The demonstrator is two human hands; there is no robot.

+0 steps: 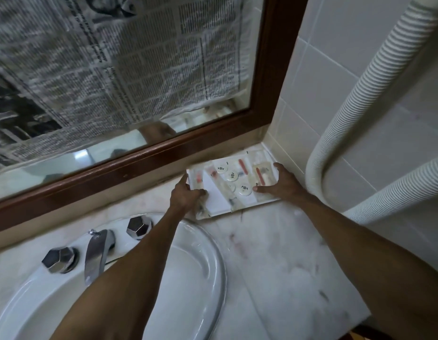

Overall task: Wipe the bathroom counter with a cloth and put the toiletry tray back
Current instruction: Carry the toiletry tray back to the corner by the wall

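Sink point(208, 261) nearest, both hands point(186, 196) point(279, 184) gripping toiletry tray point(247, 206) edges (contents blurred, perhaps sachets), counter point(281, 253) corner

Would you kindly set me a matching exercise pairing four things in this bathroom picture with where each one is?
Things:
1. tray
2. hose
3. newspaper
4. spout

Places:
A. over the mirror glass
B. between two faceted knobs, at the sink's back rim
C. in the counter's far corner, held on both sides by the left hand and right hand
D. hanging down the tiled wall at the right

Pairs: 1-C, 2-D, 3-A, 4-B
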